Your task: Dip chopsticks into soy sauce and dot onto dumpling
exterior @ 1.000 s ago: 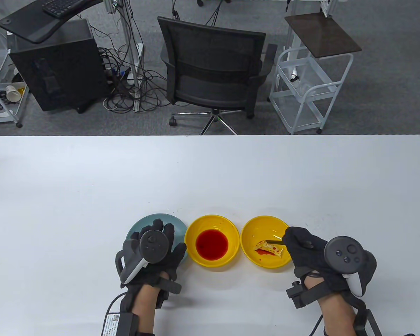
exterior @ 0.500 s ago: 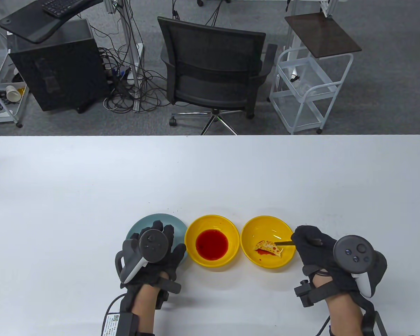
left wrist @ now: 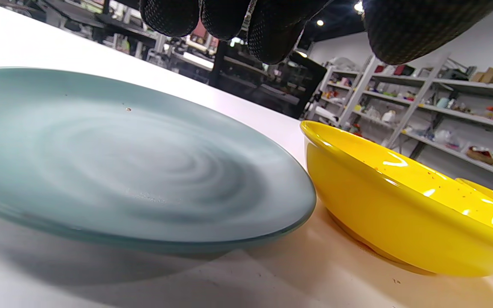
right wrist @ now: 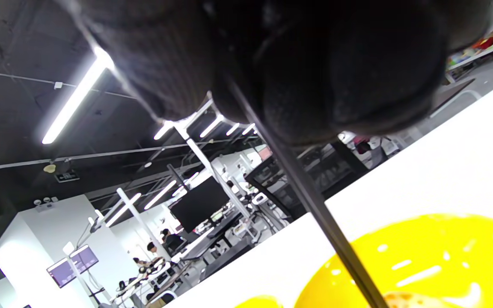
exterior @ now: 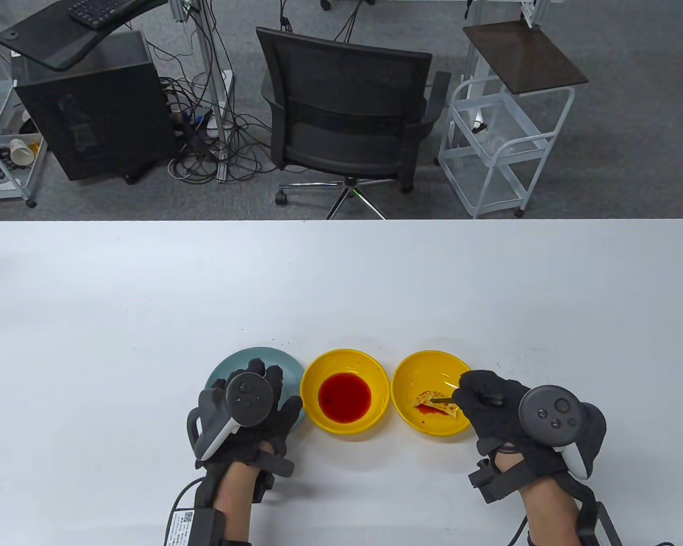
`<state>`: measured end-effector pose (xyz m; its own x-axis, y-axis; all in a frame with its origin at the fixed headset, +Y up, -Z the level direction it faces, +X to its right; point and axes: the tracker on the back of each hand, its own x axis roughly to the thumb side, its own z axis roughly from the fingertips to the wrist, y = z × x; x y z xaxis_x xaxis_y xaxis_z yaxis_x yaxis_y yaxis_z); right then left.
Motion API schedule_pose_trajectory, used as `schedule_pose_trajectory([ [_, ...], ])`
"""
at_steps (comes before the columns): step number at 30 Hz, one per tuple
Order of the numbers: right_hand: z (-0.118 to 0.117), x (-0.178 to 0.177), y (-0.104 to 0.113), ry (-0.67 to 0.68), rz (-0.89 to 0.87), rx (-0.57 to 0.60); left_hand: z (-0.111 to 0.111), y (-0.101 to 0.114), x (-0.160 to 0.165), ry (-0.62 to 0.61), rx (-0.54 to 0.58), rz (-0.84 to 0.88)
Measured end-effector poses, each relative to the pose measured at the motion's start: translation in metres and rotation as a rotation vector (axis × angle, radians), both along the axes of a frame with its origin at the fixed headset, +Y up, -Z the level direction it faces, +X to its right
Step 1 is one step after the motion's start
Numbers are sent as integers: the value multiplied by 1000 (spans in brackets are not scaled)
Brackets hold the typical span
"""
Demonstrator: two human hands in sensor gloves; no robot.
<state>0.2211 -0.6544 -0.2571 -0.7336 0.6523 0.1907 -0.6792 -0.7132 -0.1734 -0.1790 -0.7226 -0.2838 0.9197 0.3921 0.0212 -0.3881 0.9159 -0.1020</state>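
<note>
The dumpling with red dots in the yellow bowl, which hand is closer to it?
Right. The right hand sits at the spotted dumpling, holding thin dark chopsticks to it. The left hand rests over the blue-grey plate, two dishes away.

Both hands wear black knit gloves. The left hand [exterior: 245, 418] and the right hand [exterior: 509, 415] each carry a dark grey tracker with white handle, black straps, bare forearms, thin black cables.

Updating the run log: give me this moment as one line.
stage: dotting | right hand: holds chopsticks, tips on dumpling | left hand: over teal plate | sauce bowl: untouched
</note>
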Motion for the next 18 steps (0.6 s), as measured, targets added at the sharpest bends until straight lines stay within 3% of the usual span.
schedule_pose_trajectory([
  [12, -2, 18, 1, -42, -62, -30, 0, -1, -1, 4, -7, 4],
  [18, 2, 15, 5, 36, -159, 49, 0, -1, -1, 3, -4, 4],
])
